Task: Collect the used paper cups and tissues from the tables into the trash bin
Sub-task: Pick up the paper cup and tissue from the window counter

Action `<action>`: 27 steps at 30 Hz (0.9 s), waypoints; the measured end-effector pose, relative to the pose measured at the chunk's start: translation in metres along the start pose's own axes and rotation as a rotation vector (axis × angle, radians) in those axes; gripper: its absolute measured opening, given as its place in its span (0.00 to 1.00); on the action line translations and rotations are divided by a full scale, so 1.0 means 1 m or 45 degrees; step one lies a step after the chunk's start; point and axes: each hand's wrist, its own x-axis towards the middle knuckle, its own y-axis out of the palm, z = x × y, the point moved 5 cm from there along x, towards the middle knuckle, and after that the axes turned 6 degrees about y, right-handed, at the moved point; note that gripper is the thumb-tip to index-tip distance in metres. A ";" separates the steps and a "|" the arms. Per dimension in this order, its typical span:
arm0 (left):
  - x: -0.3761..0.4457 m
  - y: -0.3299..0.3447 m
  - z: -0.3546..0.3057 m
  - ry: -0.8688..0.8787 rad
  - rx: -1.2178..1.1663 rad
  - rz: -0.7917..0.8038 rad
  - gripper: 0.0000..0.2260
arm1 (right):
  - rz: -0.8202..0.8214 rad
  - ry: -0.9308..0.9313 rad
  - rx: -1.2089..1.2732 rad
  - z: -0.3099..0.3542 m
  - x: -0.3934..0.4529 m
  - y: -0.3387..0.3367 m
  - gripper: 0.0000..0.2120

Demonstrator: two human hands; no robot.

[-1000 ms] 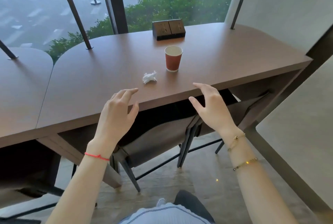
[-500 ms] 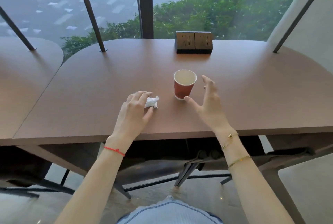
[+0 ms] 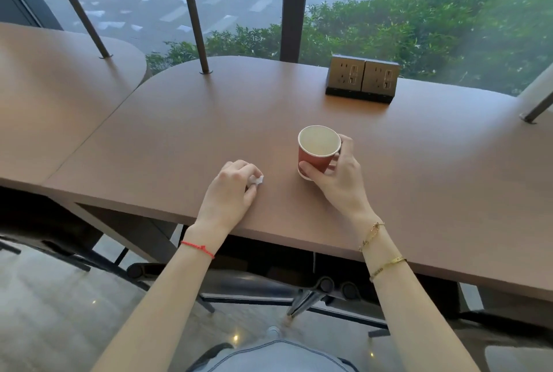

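Brown wooden tabletop (image 3: 419,180) runs along a glass window, with a green hedge (image 3: 419,27) and grey paving outside. At the far left a second, neighbouring table (image 3: 54,96) butts against it, and slanted dark metal rods (image 3: 191,9) rise from both surfaces toward the glass. Left of centre, near the front edge, the left hand (image 3: 230,195) rests on the wood with its fingers curled down over a small crumpled white tissue (image 3: 258,180); thumb and fingertips are closed on it, and only a bit of the paper peeks out at the right of the hand. A red string bracelet (image 3: 198,248) circles that wrist. Just to the right, a red paper cup (image 3: 317,153) with a pale inside stands upright on the table, apparently empty. The right hand (image 3: 341,180) is wrapped around it, thumb across the near side and fingers behind the far side. Two gold bracelets (image 3: 378,249) sit on the right forearm. Farther back, right of the cup and well apart from it, a double power socket block (image 3: 362,78) sits by the window. Below the table edge, dark chair frames (image 3: 311,297) are visible on the floor.
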 end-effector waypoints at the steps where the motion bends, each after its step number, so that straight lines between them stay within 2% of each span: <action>1: -0.004 -0.003 0.000 -0.013 -0.005 -0.028 0.05 | 0.013 -0.018 0.003 0.003 -0.001 0.000 0.31; 8: -0.058 -0.041 0.005 -0.133 -0.025 -0.200 0.09 | 0.194 -0.102 0.046 0.023 -0.028 0.020 0.31; 14: -0.132 -0.068 0.026 -0.342 -0.054 -0.334 0.10 | 0.391 -0.188 0.066 0.047 -0.062 0.056 0.32; 20: -0.213 -0.094 0.054 -0.542 0.017 -0.429 0.10 | 0.673 -0.291 0.090 0.076 -0.106 0.116 0.33; 27: -0.342 -0.133 0.087 -0.825 0.113 -0.650 0.10 | 0.944 -0.484 0.090 0.123 -0.187 0.199 0.33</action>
